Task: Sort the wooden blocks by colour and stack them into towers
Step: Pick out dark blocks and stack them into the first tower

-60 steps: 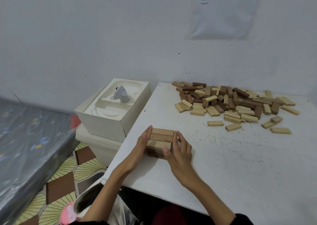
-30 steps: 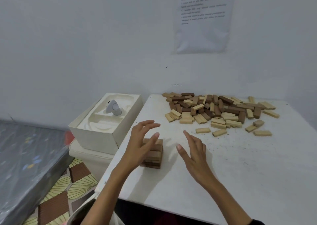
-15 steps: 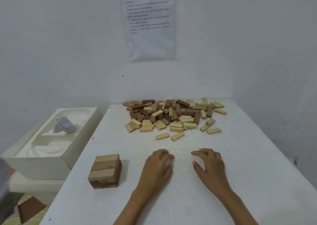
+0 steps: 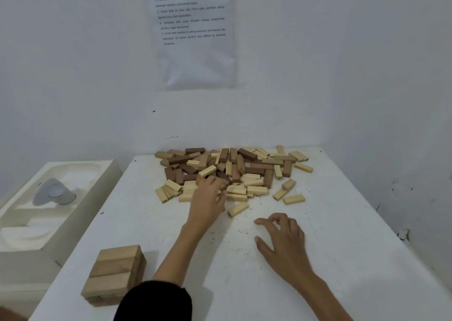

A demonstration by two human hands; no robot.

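Both hands have left the short block tower [image 4: 115,273], which stands back and left of the left hand [image 4: 209,199]. That hand has reached the mixed block pile [image 4: 234,171], fingers curled at its near edge; whether it holds a block cannot be told. The right hand [image 4: 283,241] is loosely open and empty. Sorting probably resumes.

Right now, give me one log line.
stage: picking | left grip: at block pile near edge, hold unclear | right grip: empty, over table | tower: front-left
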